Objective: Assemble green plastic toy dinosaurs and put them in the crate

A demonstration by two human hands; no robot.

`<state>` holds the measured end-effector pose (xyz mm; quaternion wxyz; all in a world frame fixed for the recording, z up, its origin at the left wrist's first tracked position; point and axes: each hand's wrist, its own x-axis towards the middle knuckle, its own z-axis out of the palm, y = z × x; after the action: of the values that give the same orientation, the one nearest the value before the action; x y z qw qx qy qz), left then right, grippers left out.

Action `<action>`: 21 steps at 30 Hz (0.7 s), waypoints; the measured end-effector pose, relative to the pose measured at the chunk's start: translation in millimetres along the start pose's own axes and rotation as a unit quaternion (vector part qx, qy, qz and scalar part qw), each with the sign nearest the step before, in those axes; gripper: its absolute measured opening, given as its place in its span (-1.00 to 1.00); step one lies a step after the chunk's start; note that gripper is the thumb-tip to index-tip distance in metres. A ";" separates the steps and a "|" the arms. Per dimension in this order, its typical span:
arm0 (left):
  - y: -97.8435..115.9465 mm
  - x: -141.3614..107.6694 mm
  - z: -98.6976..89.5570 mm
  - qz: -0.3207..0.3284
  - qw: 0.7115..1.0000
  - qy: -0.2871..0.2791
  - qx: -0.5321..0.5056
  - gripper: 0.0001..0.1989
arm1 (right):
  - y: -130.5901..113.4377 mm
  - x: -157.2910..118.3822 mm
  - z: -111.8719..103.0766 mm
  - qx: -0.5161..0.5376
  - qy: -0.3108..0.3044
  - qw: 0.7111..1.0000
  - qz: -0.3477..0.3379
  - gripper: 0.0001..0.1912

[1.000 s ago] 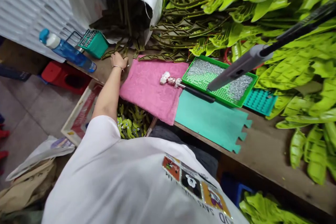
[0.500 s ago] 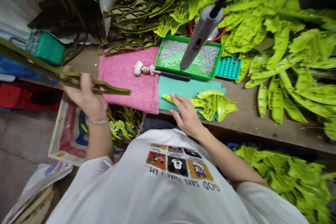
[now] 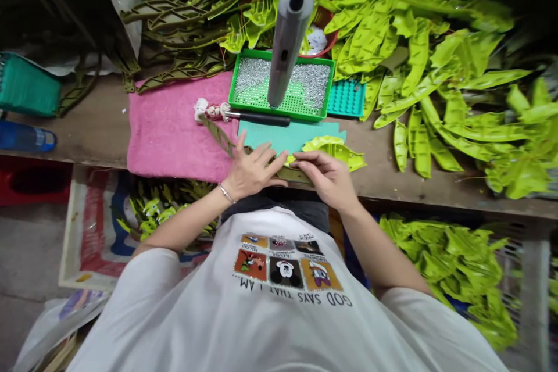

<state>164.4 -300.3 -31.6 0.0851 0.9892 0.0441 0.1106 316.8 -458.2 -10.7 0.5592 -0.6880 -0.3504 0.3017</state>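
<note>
My left hand [image 3: 253,173] lies with fingers spread over an olive-green plastic strip [image 3: 218,137], whose far end angles up onto the pink cloth. The strip's other end shows below my fingers, along the bench edge. My right hand [image 3: 329,179] is closed in a pinch at the narrow end of a lime-green plastic part [image 3: 337,151], close to my left fingertips. That part rests on a teal mat [image 3: 283,135]; my fingers hide the spot where it and the strip come together.
A grey electric screwdriver [image 3: 288,46] hangs over a green tray [image 3: 283,111] of small metal pieces. A black-handled tool [image 3: 261,119] lies before the tray, beside the pink cloth [image 3: 174,133]. Piles of lime-green parts [image 3: 418,64] and olive strips [image 3: 187,11] cover the bench's back.
My left hand has come right and down from the left side, bringing the olive strip to the lime-green part. My right hand has gone from lying on the part to a pinch. The view has shifted.
</note>
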 end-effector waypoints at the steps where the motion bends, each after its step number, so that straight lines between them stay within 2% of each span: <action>1: -4.9 3.5 -4.6 0.025 0.999 -0.027 0.016 -0.37 | 2.9 2.4 -5.4 -0.018 0.032 0.999 0.007 -0.72; 3: -10.6 10.9 -13.5 0.019 0.996 -0.062 0.058 -0.36 | 10.4 6.5 -13.2 -0.103 0.119 0.987 0.012 -0.64; 5: -10.5 17.3 -19.8 -0.021 0.992 -0.083 0.090 -0.39 | 18.9 8.9 -17.3 -0.200 0.167 0.965 0.009 -0.59; 7: -5.8 22.1 -22.4 -0.047 0.989 -0.106 0.095 -0.40 | 26.5 8.8 -19.3 -0.243 0.164 0.956 0.006 -0.62; 11: 7.2 30.9 -20.4 -0.032 0.986 -0.148 0.074 -0.39 | 35.9 3.3 -24.9 -0.188 0.151 0.970 -0.007 -0.78; 17: 20.1 40.0 -14.1 -0.001 0.984 -0.174 0.045 -0.42 | 48.1 -4.5 -37.7 -0.103 0.132 0.986 -0.009 -0.73; 21: 20.8 38.8 -9.5 -0.002 0.983 -0.180 0.040 -0.44 | 45.6 -5.7 -38.2 -0.204 0.121 0.968 -0.081 -0.75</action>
<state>201.3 -315.1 -10.6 0.0521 0.9954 0.0348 -0.0718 351.0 -490.2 -48.0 0.4677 -0.7883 -0.3889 0.0926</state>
